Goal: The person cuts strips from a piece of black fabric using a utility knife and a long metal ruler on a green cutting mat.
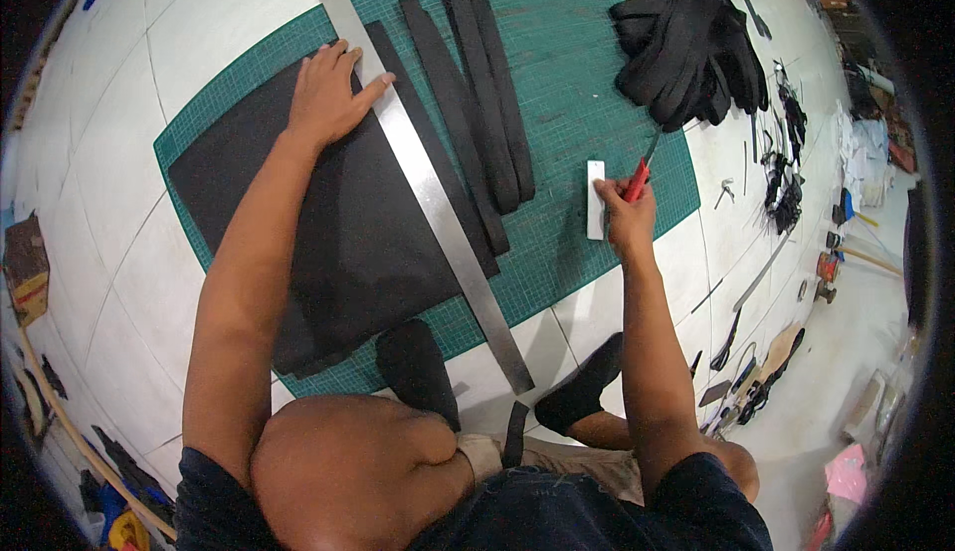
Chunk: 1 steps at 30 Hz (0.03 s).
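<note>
My left hand (333, 96) lies flat with fingers apart on a stack of black fabric (368, 223), its thumb over the edge of a long metal ruler (428, 188). The ruler runs slantwise across the fabric, with a narrow black margin showing on its right. My right hand (630, 218) is closed round a red-handled knife (638, 181), blade pointing away from me. Just left of that hand a white rectangular block (595, 208) is on the green cutting mat (557, 84); whether my fingers touch it I cannot tell.
Long black strips (482, 93) lie on the mat right of the ruler. A heap of looped black strips (686, 39) covers its far right corner. Black scraps (783, 178) and tools lie on the white tiled floor (701, 263) at the right. My feet are by the mat's near edge.
</note>
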### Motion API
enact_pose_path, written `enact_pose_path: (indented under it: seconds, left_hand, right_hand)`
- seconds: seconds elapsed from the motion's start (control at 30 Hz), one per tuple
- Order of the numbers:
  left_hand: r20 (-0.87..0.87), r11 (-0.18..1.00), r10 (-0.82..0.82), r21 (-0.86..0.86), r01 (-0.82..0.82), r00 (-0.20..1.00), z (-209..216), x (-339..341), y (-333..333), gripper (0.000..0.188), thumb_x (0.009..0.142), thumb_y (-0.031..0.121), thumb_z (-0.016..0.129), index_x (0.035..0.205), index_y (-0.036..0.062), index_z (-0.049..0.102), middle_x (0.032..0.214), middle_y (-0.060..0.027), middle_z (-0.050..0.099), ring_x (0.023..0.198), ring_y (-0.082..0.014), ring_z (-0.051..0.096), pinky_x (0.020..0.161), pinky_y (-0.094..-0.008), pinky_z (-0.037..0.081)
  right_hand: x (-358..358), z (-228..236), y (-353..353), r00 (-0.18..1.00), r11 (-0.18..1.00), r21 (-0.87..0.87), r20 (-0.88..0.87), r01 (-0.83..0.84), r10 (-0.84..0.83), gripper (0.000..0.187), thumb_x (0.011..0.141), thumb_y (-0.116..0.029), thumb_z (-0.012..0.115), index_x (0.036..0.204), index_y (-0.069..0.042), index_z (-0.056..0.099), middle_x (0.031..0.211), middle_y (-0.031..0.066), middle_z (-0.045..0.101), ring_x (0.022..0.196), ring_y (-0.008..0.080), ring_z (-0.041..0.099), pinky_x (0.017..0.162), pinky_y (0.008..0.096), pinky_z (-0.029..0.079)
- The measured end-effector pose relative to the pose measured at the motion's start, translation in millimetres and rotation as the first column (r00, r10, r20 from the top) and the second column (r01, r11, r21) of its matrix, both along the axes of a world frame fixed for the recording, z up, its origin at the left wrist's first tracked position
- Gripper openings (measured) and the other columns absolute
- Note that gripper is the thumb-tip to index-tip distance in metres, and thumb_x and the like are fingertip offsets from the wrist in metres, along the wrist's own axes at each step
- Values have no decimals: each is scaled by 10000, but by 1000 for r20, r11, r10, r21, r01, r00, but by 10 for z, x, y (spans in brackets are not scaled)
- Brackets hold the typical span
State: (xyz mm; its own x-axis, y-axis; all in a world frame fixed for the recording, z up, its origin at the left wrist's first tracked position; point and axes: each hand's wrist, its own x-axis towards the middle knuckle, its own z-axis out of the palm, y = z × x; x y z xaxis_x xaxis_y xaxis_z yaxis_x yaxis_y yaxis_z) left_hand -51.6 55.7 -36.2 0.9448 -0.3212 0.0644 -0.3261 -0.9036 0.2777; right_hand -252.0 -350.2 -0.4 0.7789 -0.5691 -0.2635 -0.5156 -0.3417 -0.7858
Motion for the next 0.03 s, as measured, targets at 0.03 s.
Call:
enact_pose_path:
  seconds: [0.03]
  left_hand:
    - [7, 1000, -6, 8, 6, 1000, 42, -3, 5, 630, 945, 471, 604, 1410, 52, 544, 1516, -217, 449, 1435, -407, 376, 1199, -527, 262]
  right_hand:
    - [-104, -98, -77, 998, 999, 24, -34, 47, -46, 372, 803, -179, 850, 992, -40, 561, 858, 68, 662, 735, 167, 616, 688, 337, 518]
